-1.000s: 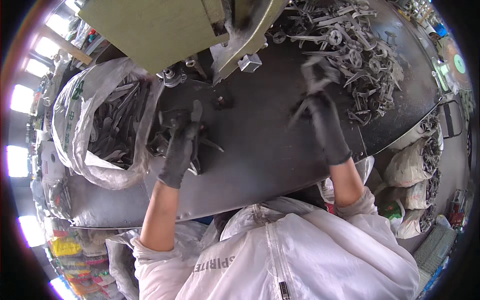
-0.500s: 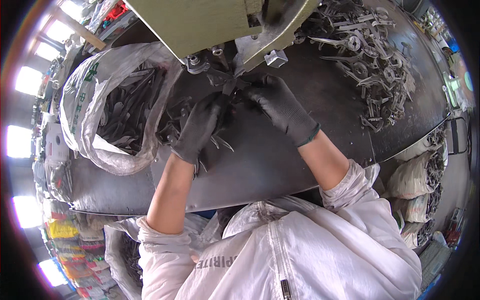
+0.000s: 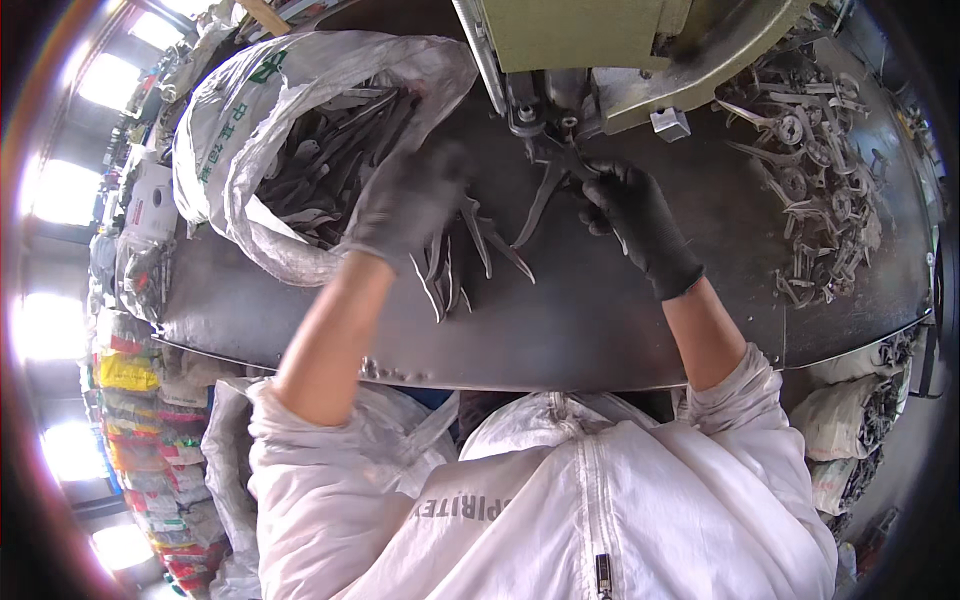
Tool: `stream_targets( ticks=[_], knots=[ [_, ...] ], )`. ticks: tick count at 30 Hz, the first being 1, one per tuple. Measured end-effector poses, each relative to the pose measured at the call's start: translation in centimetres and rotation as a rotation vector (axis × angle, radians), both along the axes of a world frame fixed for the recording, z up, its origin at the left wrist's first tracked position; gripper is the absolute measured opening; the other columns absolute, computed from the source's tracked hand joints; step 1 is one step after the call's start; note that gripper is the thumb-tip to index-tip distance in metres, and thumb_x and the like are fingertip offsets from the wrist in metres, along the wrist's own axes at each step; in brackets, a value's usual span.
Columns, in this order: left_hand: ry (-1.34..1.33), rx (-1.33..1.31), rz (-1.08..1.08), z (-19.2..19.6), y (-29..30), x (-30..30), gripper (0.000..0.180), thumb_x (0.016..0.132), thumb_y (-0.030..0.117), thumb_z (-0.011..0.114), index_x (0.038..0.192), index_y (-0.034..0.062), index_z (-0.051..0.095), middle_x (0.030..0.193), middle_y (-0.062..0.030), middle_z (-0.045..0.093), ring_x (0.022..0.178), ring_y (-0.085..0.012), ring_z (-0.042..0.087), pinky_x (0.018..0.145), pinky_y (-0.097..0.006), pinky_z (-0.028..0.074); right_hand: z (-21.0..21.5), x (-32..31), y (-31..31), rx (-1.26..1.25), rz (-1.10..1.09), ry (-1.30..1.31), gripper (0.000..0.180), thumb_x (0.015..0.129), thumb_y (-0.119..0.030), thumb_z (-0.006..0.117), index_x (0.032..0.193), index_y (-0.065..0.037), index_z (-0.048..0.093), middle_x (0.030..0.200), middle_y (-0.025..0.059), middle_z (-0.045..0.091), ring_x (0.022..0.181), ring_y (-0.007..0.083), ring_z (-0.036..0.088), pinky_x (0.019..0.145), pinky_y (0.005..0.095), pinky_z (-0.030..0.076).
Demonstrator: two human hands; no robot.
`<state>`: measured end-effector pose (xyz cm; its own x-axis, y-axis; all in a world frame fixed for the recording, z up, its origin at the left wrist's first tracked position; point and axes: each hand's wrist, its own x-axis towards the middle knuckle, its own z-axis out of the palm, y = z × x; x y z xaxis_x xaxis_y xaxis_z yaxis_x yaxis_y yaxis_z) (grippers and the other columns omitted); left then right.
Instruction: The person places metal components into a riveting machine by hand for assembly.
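Both hands wear black gloves over a dark metal table (image 3: 600,330). My right hand (image 3: 630,215) grips a grey metal plier-shaped part (image 3: 545,195), its head pushed under the green press machine (image 3: 610,45) and its two legs pointing down toward me. My left hand (image 3: 405,205) is blurred and hovers over a small heap of the same metal parts (image 3: 465,255), next to the open white sack (image 3: 300,150). Whether the left hand holds a part is hidden by the blur.
The white woven sack at the left is full of dark metal parts. A large pile of parts with round heads (image 3: 815,170) lies on the table's right side. More filled sacks (image 3: 850,430) stand beyond the table's right edge.
My right hand has come from the right pile to the press and now holds a part under it. My left hand has shifted left toward the sack.
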<state>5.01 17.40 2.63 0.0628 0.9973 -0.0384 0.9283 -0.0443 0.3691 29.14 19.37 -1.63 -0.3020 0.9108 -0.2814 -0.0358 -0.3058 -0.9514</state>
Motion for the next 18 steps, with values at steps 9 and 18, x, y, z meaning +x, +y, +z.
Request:
stream_targets(
  ticks=[9,18],
  knots=[
    [0.48,0.083,0.04,-0.5,-3.1,-19.4,0.047,0.082,0.01,0.046,0.129,0.0107,0.041,0.142,-0.0001,0.029,0.106,-0.0281,0.053,0.089,-0.038,0.044,1.3,-1.0,-0.7,0.066,0.023,0.203,0.02,0.089,-0.016,0.052,0.099,0.001,0.053,0.076,0.0024,0.054,0.059,0.0085,0.054,0.05,0.0201,0.045],
    [0.176,0.201,0.09,3.4,-2.9,-13.2,0.031,0.089,0.022,0.048,0.114,0.0021,0.053,0.117,-0.0184,0.052,0.107,-0.0341,0.05,0.092,-0.037,0.038,1.0,-0.2,-1.8,-0.111,-0.023,0.115,0.01,0.086,-0.006,0.048,0.091,0.002,0.052,0.072,0.0044,0.053,0.052,0.0088,0.048,0.045,0.0226,0.041]
  ],
)
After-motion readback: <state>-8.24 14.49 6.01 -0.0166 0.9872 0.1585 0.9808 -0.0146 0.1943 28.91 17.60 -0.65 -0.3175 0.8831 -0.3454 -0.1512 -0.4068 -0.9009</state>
